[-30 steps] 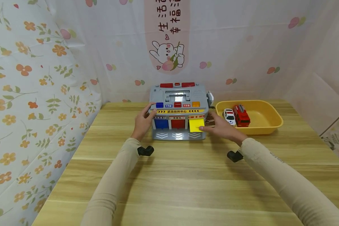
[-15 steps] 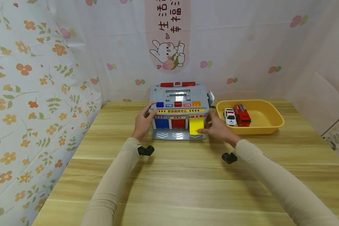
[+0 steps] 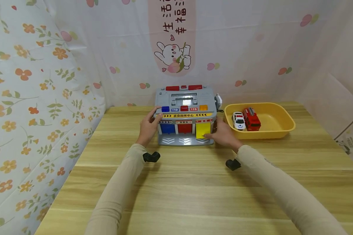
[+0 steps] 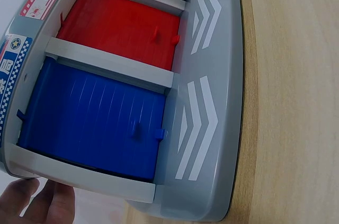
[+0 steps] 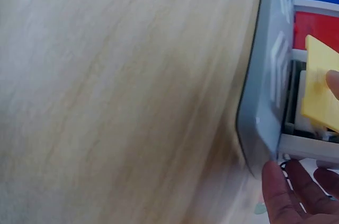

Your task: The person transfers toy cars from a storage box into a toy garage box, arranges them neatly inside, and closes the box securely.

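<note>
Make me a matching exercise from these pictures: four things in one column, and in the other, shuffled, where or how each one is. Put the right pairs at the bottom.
Things
1. Blue door
2. Fire truck
3. Yellow door
4. Red door

Place or state
A. Ajar, touched by the thumb of the right hand
B. Shut, between two other doors
C. In the tub, beside a white car
D. Shut, nearest the left hand

Right pairs: 1-D, 2-C, 3-A, 4-B
</note>
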Available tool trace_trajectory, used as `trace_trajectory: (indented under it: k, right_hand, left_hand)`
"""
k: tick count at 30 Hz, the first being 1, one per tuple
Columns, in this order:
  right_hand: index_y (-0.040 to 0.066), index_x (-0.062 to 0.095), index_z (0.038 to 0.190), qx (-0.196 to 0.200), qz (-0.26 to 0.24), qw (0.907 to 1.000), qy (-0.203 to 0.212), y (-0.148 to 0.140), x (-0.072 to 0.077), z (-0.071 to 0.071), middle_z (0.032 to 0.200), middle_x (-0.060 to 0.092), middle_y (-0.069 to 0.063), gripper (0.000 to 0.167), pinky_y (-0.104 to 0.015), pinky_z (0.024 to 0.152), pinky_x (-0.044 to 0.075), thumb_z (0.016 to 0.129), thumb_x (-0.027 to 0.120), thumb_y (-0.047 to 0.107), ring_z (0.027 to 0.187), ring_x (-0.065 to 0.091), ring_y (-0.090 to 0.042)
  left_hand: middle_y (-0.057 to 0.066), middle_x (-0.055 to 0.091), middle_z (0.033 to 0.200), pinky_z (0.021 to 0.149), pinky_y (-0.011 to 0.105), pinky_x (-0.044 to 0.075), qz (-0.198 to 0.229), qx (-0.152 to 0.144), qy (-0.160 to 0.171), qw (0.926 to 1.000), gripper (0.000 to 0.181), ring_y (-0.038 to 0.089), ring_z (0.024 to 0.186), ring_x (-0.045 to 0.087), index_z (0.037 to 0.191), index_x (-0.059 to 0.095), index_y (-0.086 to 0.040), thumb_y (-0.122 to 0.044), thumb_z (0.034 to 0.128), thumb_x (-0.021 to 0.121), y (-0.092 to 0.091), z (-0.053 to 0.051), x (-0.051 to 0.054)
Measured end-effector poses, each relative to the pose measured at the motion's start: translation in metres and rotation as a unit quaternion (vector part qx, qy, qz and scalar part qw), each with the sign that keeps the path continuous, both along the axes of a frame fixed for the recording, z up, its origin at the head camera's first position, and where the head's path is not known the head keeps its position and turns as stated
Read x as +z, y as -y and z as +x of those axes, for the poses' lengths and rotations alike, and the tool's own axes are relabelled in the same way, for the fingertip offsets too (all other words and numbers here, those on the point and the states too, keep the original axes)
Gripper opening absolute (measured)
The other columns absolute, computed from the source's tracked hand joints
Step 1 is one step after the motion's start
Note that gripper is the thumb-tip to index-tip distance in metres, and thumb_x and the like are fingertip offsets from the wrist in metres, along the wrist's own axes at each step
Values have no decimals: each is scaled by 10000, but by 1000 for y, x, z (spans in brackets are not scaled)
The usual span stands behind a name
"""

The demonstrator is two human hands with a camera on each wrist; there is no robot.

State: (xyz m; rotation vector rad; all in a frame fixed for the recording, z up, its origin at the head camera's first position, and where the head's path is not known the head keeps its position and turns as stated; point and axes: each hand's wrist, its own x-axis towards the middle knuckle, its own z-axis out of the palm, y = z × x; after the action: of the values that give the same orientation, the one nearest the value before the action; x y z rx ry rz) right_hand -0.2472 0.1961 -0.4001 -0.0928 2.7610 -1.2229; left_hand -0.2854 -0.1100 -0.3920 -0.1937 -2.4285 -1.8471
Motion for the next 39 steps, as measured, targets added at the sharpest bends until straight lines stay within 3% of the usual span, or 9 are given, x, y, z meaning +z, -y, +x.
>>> trace_trajectory:
  k: [7,18,24,30,34,39]
  right_hand:
    - [34,293,1504,14,-33,9998,-201,3,-3,0,1420,507,-217,793,-520,1096,457,881,757,192,1186,519,-358]
    - [3,309,1505,-2,322,9986,-412,1,-8,-2,1424,479,-229,781,-532,1125,426,895,743,228,1241,487,-369]
    - [-9,319,1499,-92,419,9978,-499,1,-10,-2,1393,487,-238,777,-530,1108,422,898,738,248,1212,467,-360]
    - [-31,326,1471,-558,441,9935,-886,4,-14,1,1365,426,-249,825,-538,1127,380,855,784,271,1224,411,-373]
    - [-44,333,1399,-952,416,9876,-1178,8,-14,4,1316,359,-245,819,-517,1102,416,819,823,260,1178,405,-375]
    - [-17,207,1488,-1204,528,9802,-1479,16,-11,5,1411,253,-270,995,-534,1122,433,780,861,228,1196,457,-425]
  left_hand:
    - [49,605,1407,1069,483,493,41,-28,1,10000,401,232,1194,629,1378,569,-390,-455,983,590,1,1,0]
    - [-8,508,1528,1149,466,432,-90,60,4,9999,401,242,1394,520,1372,569,-417,-487,977,583,1,0,-2]
    - [9,544,1491,1127,468,455,-14,6,3,10000,389,236,1361,553,1366,572,-409,-469,982,586,0,-1,-3]
    - [10,557,1476,1117,465,465,1,18,-14,10000,388,225,1349,564,1367,573,-407,-467,984,583,-1,-1,-3]
    - [-8,516,1518,1143,455,441,-59,63,-8,10000,396,235,1397,517,1374,569,-415,-478,982,577,-1,-2,-2]
    - [-2,520,1514,1141,455,443,-50,52,-24,10000,396,231,1395,519,1376,568,-403,-470,986,575,0,-2,-3]
